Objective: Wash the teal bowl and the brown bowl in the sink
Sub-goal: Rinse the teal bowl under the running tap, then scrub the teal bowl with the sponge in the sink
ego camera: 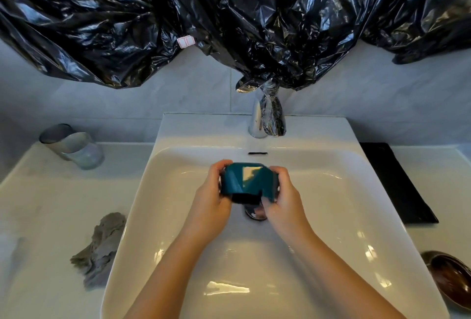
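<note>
Left grip (211, 191) and right grip (283, 196) both hold teal bowl (248, 181), mid-wash. Next likely: rinse under faucet (257, 120) beyond grips, then brown bowl (451, 275).

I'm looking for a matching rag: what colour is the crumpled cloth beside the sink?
Plain grey, no pattern. The cloth shows best in the head view.

A grey cloth (102, 247) lies left of the left hand (211, 199), a glass cup (76, 150) beyond it; a black tray (397, 183) lies right of the right hand (283, 201).
</note>
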`<state>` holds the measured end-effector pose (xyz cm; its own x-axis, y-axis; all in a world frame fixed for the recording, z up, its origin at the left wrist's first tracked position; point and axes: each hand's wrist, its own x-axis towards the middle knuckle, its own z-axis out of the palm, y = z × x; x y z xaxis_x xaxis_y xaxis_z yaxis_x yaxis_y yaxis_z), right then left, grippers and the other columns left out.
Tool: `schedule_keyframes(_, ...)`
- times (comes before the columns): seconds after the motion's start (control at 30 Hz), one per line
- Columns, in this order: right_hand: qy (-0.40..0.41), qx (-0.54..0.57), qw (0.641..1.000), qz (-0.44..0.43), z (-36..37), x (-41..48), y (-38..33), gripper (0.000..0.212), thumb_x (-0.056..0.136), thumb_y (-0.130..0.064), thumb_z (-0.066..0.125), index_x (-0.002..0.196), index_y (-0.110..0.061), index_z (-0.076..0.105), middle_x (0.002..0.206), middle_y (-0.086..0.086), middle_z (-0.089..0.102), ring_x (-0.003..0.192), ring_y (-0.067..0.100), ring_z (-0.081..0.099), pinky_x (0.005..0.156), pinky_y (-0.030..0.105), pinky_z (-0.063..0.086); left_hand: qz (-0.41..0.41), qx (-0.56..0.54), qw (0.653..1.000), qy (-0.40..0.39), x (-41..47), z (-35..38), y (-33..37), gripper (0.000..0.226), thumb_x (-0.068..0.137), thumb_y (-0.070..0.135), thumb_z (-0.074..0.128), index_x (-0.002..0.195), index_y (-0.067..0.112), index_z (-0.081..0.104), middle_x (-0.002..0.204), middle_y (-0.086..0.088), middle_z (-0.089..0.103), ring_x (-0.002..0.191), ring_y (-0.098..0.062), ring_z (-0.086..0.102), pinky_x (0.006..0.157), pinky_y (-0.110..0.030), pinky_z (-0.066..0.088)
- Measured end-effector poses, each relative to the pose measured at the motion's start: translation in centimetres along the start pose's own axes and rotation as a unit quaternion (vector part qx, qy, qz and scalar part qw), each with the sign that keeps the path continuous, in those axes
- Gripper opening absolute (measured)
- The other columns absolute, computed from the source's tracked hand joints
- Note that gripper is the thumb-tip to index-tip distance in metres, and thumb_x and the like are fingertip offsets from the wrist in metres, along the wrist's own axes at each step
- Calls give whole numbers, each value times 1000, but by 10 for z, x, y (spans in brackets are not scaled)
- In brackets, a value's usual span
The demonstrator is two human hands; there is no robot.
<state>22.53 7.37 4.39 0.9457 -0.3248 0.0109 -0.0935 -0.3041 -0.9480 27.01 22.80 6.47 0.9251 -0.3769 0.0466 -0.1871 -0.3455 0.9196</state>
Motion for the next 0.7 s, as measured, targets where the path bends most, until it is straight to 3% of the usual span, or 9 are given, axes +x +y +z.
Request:
schedule_keyframes(0.1,-54,55,984,159,1,-3,-14,31,95,1,50,115,-23,46,104,6,63,64,18,73,54,28,59,-63,26,998,-9,-12,-28,10,46,94,11,56,133,29,41,126,16,47,121,-3,45,95,-12,38)
schedule_keyframes(0.23,-59,158,939,301,5,-9,-24,20,98,-13,45,117,-7,50,85,17,65,44,18,62,39,24,46,-92,77,971,208,-39,-92,-6,24,92,8,55,110,23,60,110,5,62,89,-6,59,81,-25,46)
schedule_keyframes(0.3,-35,194,920,340,8,-12,-26,21,99,-20,45,113,-5,52,83,15,61,39,16,56,33,20,36,-161,109,943,269,-53,-119,-34,27,91,4,49,105,23,61,107,-1,64,89,-17,60,85,-38,49)
schedule_keyframes(0.4,-28,205,909,363,13,-15,-26,27,100,-27,46,116,-6,52,85,14,58,39,15,53,34,19,34,-245,201,922,225,-67,-140,-78,32,85,-3,52,107,15,67,109,-13,67,98,-32,60,83,-39,44)
schedule_keyframes(0.5,-32,197,908,370,18,-15,-28,33,98,-28,48,122,-5,51,88,13,57,42,16,52,36,19,36,-309,278,905,90,-72,-145,-111,38,78,22,69,116,19,67,116,-17,65,104,-36,60,86,-38,46)
schedule_keyframes(0.57,-29,195,906,373,18,-15,-31,31,98,-26,49,121,-6,52,86,12,57,41,16,51,37,19,34,-347,312,883,51,-75,-142,-126,45,77,31,68,122,25,62,119,-18,58,105,-37,56,92,-40,45)
schedule_keyframes(0.7,-30,185,907,376,17,-14,-30,30,98,-26,48,121,-7,52,88,13,57,40,15,50,38,20,34,-327,296,889,119,-74,-139,-119,46,78,-4,54,120,13,64,108,-21,58,96,-39,56,86,-40,48)
